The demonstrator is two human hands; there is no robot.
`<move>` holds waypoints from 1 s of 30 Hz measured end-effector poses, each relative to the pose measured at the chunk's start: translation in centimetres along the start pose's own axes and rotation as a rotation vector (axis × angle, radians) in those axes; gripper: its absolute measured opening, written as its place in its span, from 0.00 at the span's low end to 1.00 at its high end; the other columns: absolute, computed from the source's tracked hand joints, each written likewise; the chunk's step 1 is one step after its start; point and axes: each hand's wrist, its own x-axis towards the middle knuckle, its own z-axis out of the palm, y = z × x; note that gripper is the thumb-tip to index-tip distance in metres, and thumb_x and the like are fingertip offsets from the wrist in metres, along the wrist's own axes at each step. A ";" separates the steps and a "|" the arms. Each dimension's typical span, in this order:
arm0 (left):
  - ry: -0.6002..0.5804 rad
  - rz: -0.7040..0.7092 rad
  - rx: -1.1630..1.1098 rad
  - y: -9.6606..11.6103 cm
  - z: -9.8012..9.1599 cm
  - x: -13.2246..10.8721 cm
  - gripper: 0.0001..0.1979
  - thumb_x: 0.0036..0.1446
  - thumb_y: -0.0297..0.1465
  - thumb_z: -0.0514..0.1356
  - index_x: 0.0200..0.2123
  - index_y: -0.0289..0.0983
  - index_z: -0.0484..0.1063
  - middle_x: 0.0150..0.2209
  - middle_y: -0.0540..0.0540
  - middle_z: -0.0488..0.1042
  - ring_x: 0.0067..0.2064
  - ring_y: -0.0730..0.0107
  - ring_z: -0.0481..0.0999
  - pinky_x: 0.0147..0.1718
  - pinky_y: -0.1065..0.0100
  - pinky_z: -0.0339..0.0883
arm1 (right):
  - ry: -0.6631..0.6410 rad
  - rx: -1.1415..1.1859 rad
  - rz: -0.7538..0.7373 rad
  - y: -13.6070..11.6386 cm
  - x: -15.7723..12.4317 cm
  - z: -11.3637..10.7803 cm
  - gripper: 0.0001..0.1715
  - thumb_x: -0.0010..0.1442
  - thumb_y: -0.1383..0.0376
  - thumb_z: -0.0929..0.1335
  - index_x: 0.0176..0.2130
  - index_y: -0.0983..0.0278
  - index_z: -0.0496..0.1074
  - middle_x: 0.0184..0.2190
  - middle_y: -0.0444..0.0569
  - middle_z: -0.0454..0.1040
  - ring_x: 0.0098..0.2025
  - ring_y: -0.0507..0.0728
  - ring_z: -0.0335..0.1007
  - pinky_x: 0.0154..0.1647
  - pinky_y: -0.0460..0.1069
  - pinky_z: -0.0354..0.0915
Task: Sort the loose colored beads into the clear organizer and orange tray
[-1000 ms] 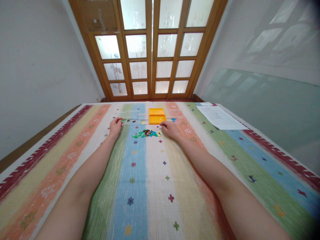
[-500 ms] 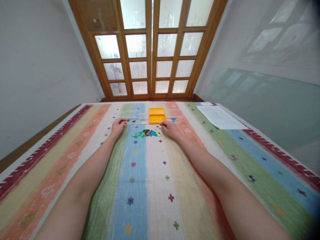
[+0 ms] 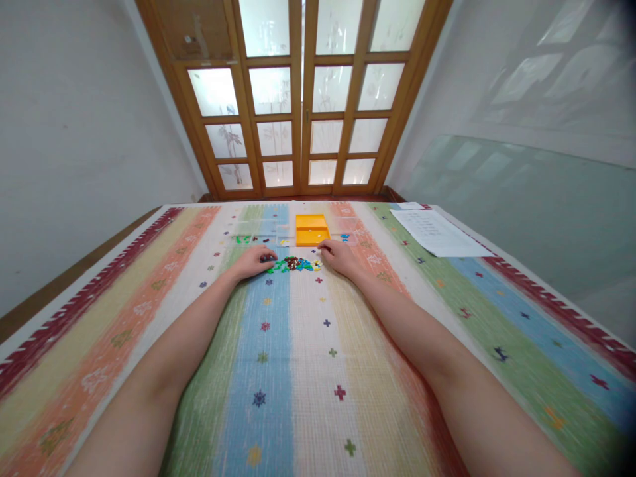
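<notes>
The left hand [image 3: 254, 262] is occupying nine o'clock of the mixed pile [image 3: 293, 264], fingers curling at its green end; whether it is gripping a piece cannot be told. The right hand [image 3: 340, 257] is resting at three o'clock, fingers bending, contents hidden. A clear tray [image 3: 275, 243] is standing at ten o'clock, the open yellow box [image 3: 313, 237] at one. Picking from the pile is apparently proceeding; the next move is calling for a precise fingertip pinch.
</notes>
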 end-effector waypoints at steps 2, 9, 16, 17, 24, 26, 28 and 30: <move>-0.011 0.007 -0.012 0.2 0.1 0.1 0.11 0.55 0.36 0.67 0.42 0.42 0.84 0.39 0.44 0.77 0.39 0.62 0.75 0.41 0.64 0.68 | -0.001 -0.004 0.000 0.0 0.0 0.0 0.15 0.64 0.70 0.65 0.44 0.61 0.80 0.42 0.49 0.83 0.44 0.59 0.77 0.47 0.51 0.68; -0.171 -0.045 -0.188 -1.4 -1.2 -0.1 0.11 0.56 0.36 0.63 0.39 0.38 0.82 0.38 0.43 0.80 0.39 0.62 0.76 0.42 0.64 0.69 | -0.006 -0.022 -0.014 0.0 0.0 0.0 0.16 0.64 0.70 0.65 0.45 0.62 0.80 0.42 0.50 0.83 0.44 0.59 0.77 0.47 0.51 0.68; -0.323 -0.069 -0.162 -0.4 -2.8 -0.4 0.18 0.48 0.39 0.71 0.42 0.39 0.83 0.31 0.47 0.77 0.30 0.68 0.71 0.29 0.69 0.62 | -0.013 -0.014 0.006 -0.1 0.1 0.0 0.15 0.64 0.70 0.65 0.44 0.61 0.81 0.42 0.49 0.83 0.44 0.59 0.77 0.48 0.51 0.68; -0.306 -0.069 -0.157 -0.1 -2.7 -0.4 0.18 0.46 0.39 0.72 0.41 0.39 0.83 0.30 0.47 0.77 0.30 0.68 0.71 0.29 0.69 0.62 | -0.011 -0.011 0.004 0.0 0.1 0.0 0.15 0.64 0.70 0.65 0.44 0.61 0.81 0.42 0.49 0.83 0.44 0.59 0.77 0.48 0.51 0.68; -0.236 -0.021 -0.061 0.9 -0.6 -0.1 0.13 0.55 0.38 0.65 0.42 0.40 0.81 0.27 0.50 0.73 0.29 0.67 0.70 0.31 0.68 0.60 | -0.013 0.003 0.005 0.1 0.1 0.1 0.15 0.64 0.70 0.65 0.44 0.61 0.80 0.42 0.49 0.83 0.44 0.59 0.77 0.47 0.51 0.68; -0.176 -0.015 -0.030 0.9 -0.1 -0.1 0.13 0.57 0.38 0.63 0.43 0.40 0.81 0.27 0.50 0.73 0.30 0.67 0.70 0.32 0.67 0.60 | -0.013 -0.004 0.008 0.1 0.1 0.0 0.15 0.64 0.70 0.65 0.44 0.60 0.81 0.42 0.49 0.83 0.44 0.59 0.77 0.47 0.51 0.68; -0.127 -0.016 -0.031 0.9 0.2 -0.1 0.13 0.57 0.38 0.63 0.43 0.40 0.81 0.27 0.49 0.73 0.30 0.67 0.70 0.32 0.67 0.61 | -0.011 -0.008 0.004 0.1 0.1 0.0 0.15 0.64 0.70 0.65 0.44 0.61 0.81 0.42 0.49 0.83 0.44 0.59 0.77 0.47 0.51 0.68; -0.119 -0.013 -0.077 0.8 0.0 -0.1 0.14 0.57 0.37 0.62 0.45 0.40 0.80 0.29 0.49 0.74 0.30 0.67 0.70 0.33 0.67 0.62 | -0.005 -0.010 -0.004 0.0 0.0 0.0 0.15 0.64 0.69 0.65 0.44 0.61 0.80 0.42 0.50 0.83 0.44 0.59 0.77 0.47 0.51 0.68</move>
